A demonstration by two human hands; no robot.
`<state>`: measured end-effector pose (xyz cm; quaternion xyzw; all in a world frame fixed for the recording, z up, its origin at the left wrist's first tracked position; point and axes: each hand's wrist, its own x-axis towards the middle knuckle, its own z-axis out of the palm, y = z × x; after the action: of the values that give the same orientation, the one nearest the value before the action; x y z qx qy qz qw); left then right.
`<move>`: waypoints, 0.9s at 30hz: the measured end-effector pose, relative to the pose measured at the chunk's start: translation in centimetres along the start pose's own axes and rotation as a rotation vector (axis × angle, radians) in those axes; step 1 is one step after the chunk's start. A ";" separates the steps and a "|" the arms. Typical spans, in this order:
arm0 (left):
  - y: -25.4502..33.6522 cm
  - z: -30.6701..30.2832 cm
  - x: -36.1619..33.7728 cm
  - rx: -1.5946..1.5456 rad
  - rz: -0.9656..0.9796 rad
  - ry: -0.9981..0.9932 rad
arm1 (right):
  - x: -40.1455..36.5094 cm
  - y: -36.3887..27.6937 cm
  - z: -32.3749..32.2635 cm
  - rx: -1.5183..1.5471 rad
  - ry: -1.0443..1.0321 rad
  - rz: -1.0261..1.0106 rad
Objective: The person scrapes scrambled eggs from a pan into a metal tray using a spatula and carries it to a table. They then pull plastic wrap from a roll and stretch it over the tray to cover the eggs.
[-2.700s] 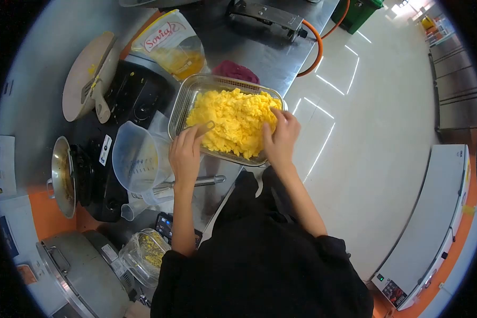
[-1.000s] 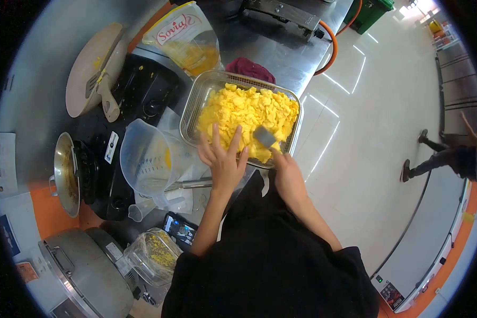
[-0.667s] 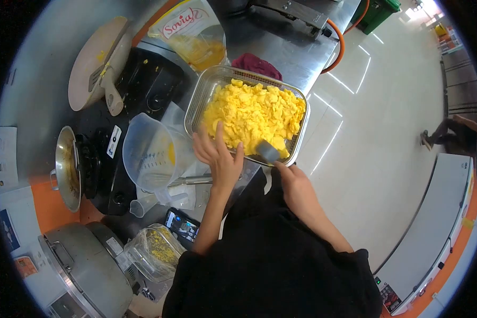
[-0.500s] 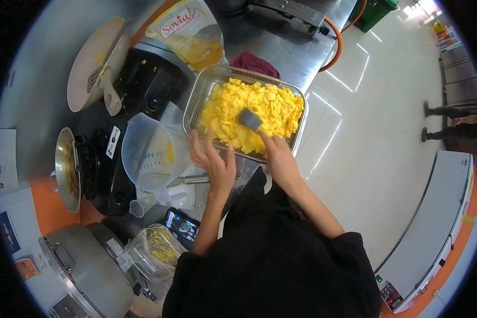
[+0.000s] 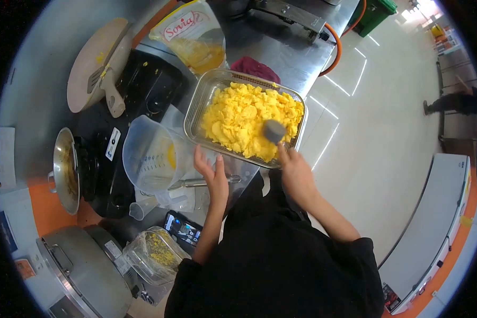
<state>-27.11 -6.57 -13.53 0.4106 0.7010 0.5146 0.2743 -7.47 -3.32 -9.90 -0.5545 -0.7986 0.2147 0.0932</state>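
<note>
Yellow chunks like scrambled egg (image 5: 244, 116) lie heaped in a metal mesh-sided tray (image 5: 197, 100) at the counter's edge. My right hand (image 5: 298, 177) is closed on the handle of a grey-headed spatula (image 5: 274, 131), its blurred head over the right part of the egg. At the tray's near edge is my left hand (image 5: 213, 175), fingers spread, holding nothing. A clear measuring jug (image 5: 148, 153) stands left of it, and a whisk (image 5: 201, 182) lies just beside the wrist.
At left are a black stove (image 5: 143, 79), a pale pan (image 5: 85, 63) and a steel pan (image 5: 66, 169). An oil bag (image 5: 196, 42) and a red cloth (image 5: 254, 68) lie behind the tray. A phone (image 5: 183, 228) lies nearer. Another person (image 5: 456, 103) stands far right.
The spatula and my right hand have moved right and slightly nearer my body. My left hand has shifted slightly down, away from the tray's inside. The distant person's posture has changed.
</note>
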 end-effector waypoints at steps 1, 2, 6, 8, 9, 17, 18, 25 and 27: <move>-0.3 0.3 0.0 -0.001 0.005 -0.013 | -0.1 -0.5 1.0 0.043 0.012 -0.038; -0.5 0.7 -0.2 -0.186 -0.150 -0.031 | 0.0 -0.9 2.0 0.084 0.022 -0.076; -0.1 1.4 -0.5 -0.596 -0.471 -0.144 | 1.0 -0.8 -0.5 0.225 0.101 0.005; 0.1 1.5 -0.4 -0.677 -0.541 -0.168 | 1.2 0.3 -2.9 0.275 0.172 0.081; 0.1 1.5 -0.4 -0.759 -0.610 -0.183 | 1.6 1.3 -3.9 0.275 0.159 0.110; -0.9 1.0 1.9 -0.781 -0.586 -0.034 | 4.5 4.4 -2.3 -0.064 0.208 -0.158; -0.7 0.8 2.4 -0.783 -0.568 0.026 | 3.6 4.2 -2.5 -0.066 0.210 -0.162; 1.6 0.2 3.0 -0.345 -0.196 -0.071 | -0.7 3.3 -5.9 0.129 0.179 0.184; 1.3 0.6 3.0 -0.236 -0.243 -0.061 | 0.8 3.4 -4.6 0.107 0.099 0.120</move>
<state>-27.74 -3.49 -12.34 0.3032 0.6714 0.5438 0.4020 -3.09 -0.49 -7.40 -0.6055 -0.7457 0.2347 0.1489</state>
